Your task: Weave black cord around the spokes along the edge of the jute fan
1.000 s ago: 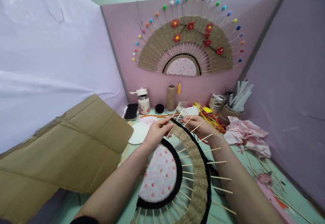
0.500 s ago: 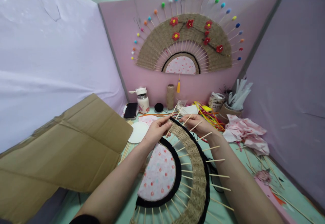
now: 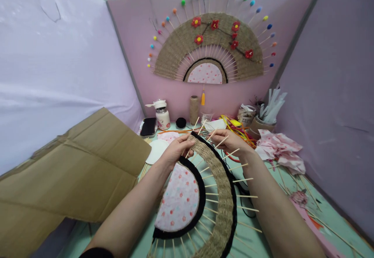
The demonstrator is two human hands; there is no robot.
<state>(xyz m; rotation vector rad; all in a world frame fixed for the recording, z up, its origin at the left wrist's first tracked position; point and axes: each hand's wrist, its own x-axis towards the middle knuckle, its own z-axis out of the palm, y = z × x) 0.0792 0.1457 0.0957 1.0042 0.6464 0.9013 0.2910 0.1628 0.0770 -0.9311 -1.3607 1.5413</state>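
Note:
A half-round woven fan (image 3: 224,193) stands tilted in front of me, its thin wooden sticks fanning out past a black outer edge. At its core is a pink dotted half-circle (image 3: 178,199) bordered in black. My left hand (image 3: 177,149) pinches the upper end of the woven band, thumb on top. Beside the outer edge, my right hand (image 3: 226,140) is closed behind the protruding sticks; what its fingertips hold there is too small to make out. Black cord (image 3: 244,193) hangs under the fan near my right forearm.
A finished fan (image 3: 168,57) with pompom tips hangs on the pink back wall. Cardboard (image 3: 78,164) leans at left. Behind my hands stand a white bottle (image 3: 163,117), a phone (image 3: 148,127) and a twine roll (image 3: 194,110). Crumpled pink fabric (image 3: 277,147) and loose sticks lie right.
The whole view has shifted slightly, so the fan and both hands appear a little further left. The left hand keeps its grip; the right stays by the outer edge.

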